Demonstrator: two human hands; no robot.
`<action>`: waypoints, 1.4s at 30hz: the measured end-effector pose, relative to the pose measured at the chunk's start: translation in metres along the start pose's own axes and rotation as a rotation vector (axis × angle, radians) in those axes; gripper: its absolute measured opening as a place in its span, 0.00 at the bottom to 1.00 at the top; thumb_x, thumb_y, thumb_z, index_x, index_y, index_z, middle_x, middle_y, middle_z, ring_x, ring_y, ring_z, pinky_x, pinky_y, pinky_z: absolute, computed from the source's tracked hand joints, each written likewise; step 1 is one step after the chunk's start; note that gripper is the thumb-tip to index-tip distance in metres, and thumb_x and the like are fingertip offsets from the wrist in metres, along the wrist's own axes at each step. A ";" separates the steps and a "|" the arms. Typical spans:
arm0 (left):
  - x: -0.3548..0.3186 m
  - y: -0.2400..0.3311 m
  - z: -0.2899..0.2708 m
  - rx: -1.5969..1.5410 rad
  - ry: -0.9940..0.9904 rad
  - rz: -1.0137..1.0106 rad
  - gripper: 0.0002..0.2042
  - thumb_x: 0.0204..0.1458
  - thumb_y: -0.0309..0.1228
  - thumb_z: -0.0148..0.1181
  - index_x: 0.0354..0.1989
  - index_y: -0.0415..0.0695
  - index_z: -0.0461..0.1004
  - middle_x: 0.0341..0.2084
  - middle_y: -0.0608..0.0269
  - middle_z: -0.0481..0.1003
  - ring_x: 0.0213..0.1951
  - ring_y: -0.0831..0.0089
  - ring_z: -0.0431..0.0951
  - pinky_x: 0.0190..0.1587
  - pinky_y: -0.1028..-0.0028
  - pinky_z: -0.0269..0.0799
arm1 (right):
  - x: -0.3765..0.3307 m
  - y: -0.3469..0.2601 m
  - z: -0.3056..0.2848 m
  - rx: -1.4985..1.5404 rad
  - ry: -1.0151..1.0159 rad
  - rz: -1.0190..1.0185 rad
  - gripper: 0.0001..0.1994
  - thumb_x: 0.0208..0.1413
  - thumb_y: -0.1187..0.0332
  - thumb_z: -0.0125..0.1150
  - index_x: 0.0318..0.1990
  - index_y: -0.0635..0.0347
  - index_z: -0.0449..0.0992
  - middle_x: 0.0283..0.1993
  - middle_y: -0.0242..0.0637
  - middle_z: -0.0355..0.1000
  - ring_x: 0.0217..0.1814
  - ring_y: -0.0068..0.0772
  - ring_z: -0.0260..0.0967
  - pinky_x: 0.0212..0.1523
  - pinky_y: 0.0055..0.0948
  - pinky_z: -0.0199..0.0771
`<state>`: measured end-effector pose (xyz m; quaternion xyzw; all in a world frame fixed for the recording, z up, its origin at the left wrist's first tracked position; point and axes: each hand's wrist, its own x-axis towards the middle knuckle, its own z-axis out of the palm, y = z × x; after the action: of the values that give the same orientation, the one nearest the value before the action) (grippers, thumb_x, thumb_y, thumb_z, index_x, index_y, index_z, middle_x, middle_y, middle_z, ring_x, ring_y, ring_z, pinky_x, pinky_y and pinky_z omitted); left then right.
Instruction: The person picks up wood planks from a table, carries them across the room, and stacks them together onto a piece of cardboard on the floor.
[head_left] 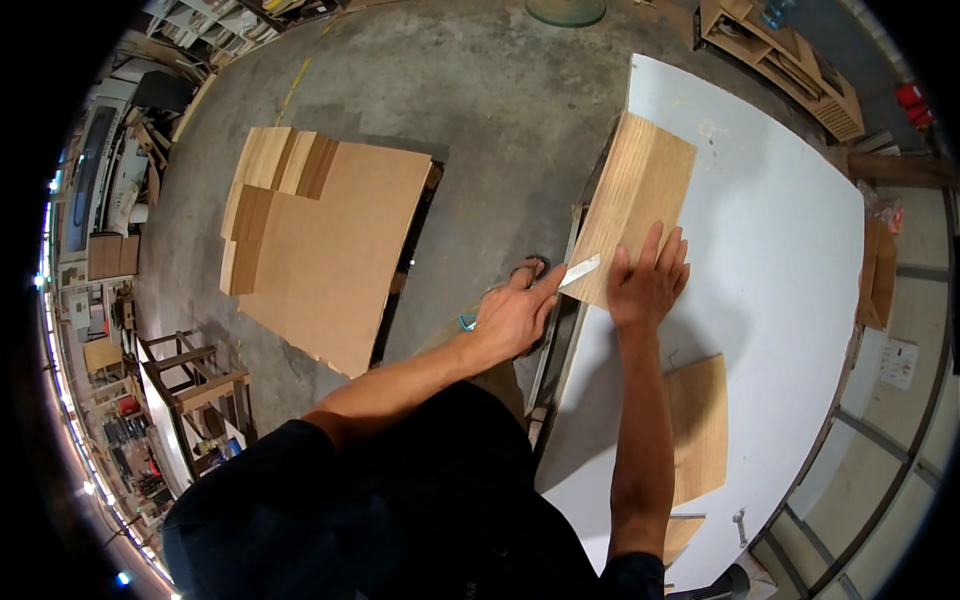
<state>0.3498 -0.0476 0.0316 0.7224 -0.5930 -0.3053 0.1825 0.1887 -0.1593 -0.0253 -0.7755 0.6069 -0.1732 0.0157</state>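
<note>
My left hand (512, 312) is closed around a flat, pale strip (580, 270) with a straight edge, whose exact kind I cannot make out. Its tip lies over the near left corner of a light wooden board (640, 185). Beside that hand shows a dark curved piece (543, 266); whether it belongs to the strip is unclear. My right hand (648, 280) rests flat on the board's near right part, fingers stretched out, holding nothing. The board lies along the left edge of a white tabletop (770, 240).
Another wooden board (700, 425) lies under my right forearm, with a small metal tool (739, 527) nearby on the tabletop. To the left, a low stack topped by a brown sheet (330, 250) carries several wooden pieces (265, 160). A wooden cabinet (780, 60) stands far right.
</note>
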 end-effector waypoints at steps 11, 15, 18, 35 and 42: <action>0.002 0.001 -0.001 -0.026 0.044 0.038 0.22 0.55 0.30 0.53 0.60 0.50 0.65 0.48 0.40 0.69 0.38 0.43 0.76 0.38 0.56 0.74 | -0.001 0.002 0.002 -0.009 0.045 -0.040 0.33 0.58 0.48 0.50 0.66 0.56 0.54 0.70 0.53 0.46 0.71 0.56 0.43 0.66 0.57 0.44; 0.021 -0.001 -0.001 -0.060 0.082 0.049 0.22 0.55 0.30 0.53 0.60 0.51 0.66 0.28 0.48 0.69 0.28 0.47 0.73 0.32 0.56 0.70 | 0.000 0.001 -0.001 0.004 0.040 -0.044 0.33 0.58 0.48 0.49 0.66 0.56 0.54 0.70 0.53 0.46 0.71 0.56 0.43 0.66 0.57 0.44; 0.032 0.002 -0.006 -0.057 0.066 0.033 0.21 0.55 0.30 0.53 0.60 0.51 0.67 0.29 0.48 0.70 0.29 0.47 0.73 0.33 0.56 0.70 | 0.000 0.001 -0.001 0.009 0.041 -0.047 0.33 0.58 0.49 0.50 0.66 0.56 0.54 0.70 0.53 0.45 0.71 0.57 0.43 0.66 0.58 0.44; 0.102 0.004 -0.012 -0.027 0.129 0.062 0.20 0.55 0.33 0.52 0.58 0.53 0.67 0.29 0.42 0.72 0.33 0.43 0.74 0.37 0.53 0.71 | 0.004 -0.002 -0.007 0.027 0.149 -0.089 0.32 0.54 0.52 0.56 0.63 0.59 0.59 0.65 0.57 0.55 0.66 0.61 0.53 0.61 0.58 0.53; 0.147 0.002 -0.015 0.024 0.175 0.118 0.19 0.55 0.35 0.53 0.57 0.53 0.69 0.31 0.41 0.74 0.36 0.45 0.74 0.38 0.54 0.70 | 0.005 -0.003 -0.010 0.041 0.132 -0.080 0.33 0.54 0.53 0.57 0.63 0.60 0.59 0.64 0.58 0.56 0.65 0.62 0.54 0.60 0.58 0.55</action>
<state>0.3747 -0.1921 0.0106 0.7124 -0.6198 -0.2225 0.2425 0.1890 -0.1614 -0.0137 -0.7857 0.5714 -0.2366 -0.0154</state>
